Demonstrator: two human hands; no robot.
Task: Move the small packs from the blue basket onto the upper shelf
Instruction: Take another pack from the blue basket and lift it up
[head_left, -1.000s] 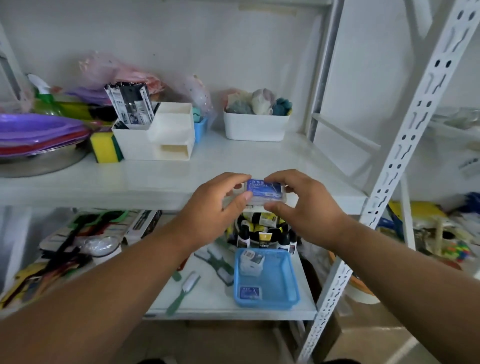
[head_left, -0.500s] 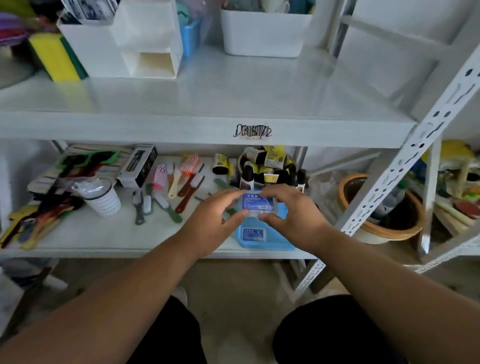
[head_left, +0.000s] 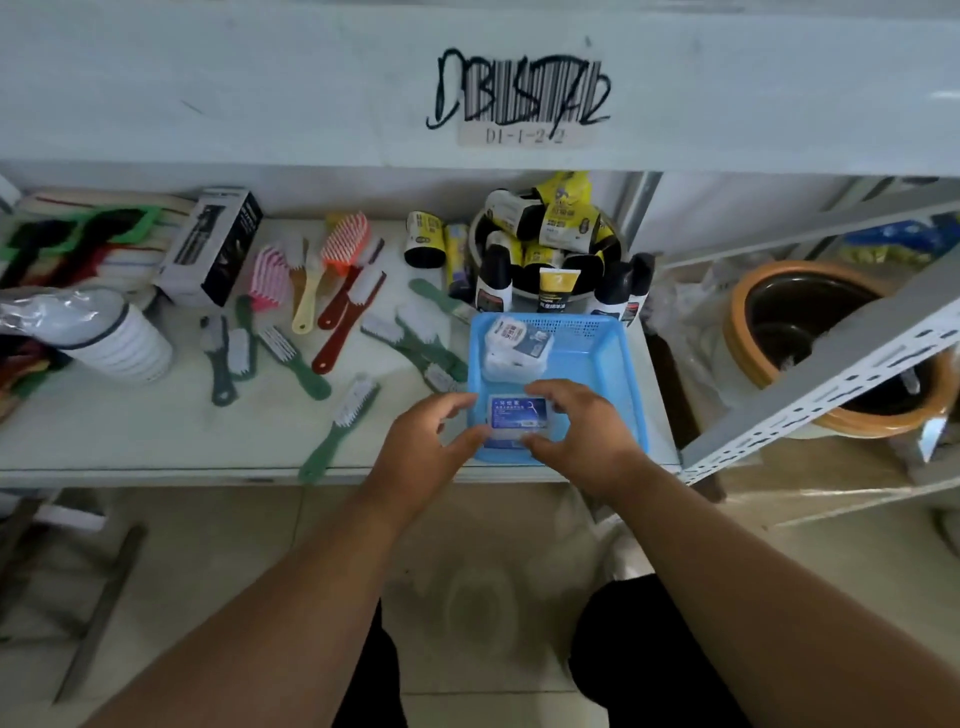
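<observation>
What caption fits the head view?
Both hands, left hand and right hand, grip a small pack over the blue basket.

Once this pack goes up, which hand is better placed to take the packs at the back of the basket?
Likely the right hand: it lies over the blue basket, nearer the white packs; the left hand sits at its left rim.

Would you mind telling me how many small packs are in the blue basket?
2 visible: one pack pinched between both hands at the basket's near end, another at its far-left corner. More may be hidden underneath.
</observation>
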